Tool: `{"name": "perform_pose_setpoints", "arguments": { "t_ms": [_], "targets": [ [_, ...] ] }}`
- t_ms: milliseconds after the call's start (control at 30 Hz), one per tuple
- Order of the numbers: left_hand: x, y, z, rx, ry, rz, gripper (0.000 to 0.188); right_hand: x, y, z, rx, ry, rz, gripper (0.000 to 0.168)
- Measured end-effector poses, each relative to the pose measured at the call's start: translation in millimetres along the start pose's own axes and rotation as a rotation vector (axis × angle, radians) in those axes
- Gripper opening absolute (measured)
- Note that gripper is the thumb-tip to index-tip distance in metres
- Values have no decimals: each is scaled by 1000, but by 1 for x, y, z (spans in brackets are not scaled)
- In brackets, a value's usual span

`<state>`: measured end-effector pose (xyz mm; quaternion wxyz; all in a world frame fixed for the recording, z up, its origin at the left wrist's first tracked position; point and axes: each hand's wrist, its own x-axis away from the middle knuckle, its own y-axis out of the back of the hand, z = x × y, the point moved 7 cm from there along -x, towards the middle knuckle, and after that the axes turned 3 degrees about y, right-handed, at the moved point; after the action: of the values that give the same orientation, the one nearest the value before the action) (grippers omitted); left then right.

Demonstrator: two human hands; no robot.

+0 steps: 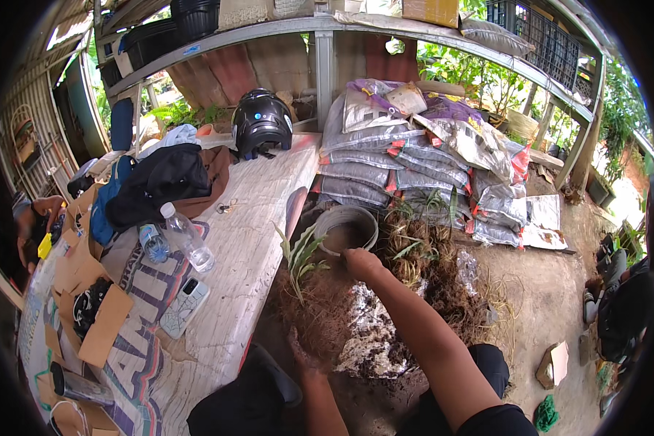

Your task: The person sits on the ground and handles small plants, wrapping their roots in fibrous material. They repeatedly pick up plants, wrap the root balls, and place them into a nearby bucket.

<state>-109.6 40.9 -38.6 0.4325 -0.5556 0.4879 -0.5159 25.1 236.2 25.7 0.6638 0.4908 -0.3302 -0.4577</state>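
Note:
My left hand (305, 351) is cupped against the lower side of a large brown fibrous root ball (321, 316). Long green leaves of a plant (301, 256) rise from the top of that ball. At the near rim of a round grey plastic bucket (371, 218), my right hand (362, 264) is closed, its fingertips partly hidden. Brown matter shows inside the bucket. Right of the bucket stand more plants with matted roots (414, 245). Beneath my right forearm lies a whitish sheet (373, 338) strewn with dark soil and root bits.
A banner-covered table (240, 267) on the left bears a phone (185, 308), plastic bottles (191, 240), cardboard boxes (106, 324), bags (152, 185) and a black helmet (262, 124). Stacked sacks (359, 158) stand behind the bucket. One person (32, 223) is far left, another (624, 310) at right.

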Motion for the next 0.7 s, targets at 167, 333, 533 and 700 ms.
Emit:
{"name": "perform_pose_setpoints", "arguments": {
  "t_ms": [167, 333, 533, 700],
  "targets": [
    [3, -15, 7, 9, 32, 14, 53, -13, -19, -20, -87, 117, -27, 27],
    [-4, 0, -2, 9, -8, -25, 51, -20, -15, -23, -489, 209, -81, 28],
    [11, -35, 0, 108, 37, 14, 47, -14, 1, -13, -610, 196, 15, 28],
    [11, -28, -1, 128, 95, 231, 62, 4, 22, 1, -1084, -6, 109, 26]
  ]
}}
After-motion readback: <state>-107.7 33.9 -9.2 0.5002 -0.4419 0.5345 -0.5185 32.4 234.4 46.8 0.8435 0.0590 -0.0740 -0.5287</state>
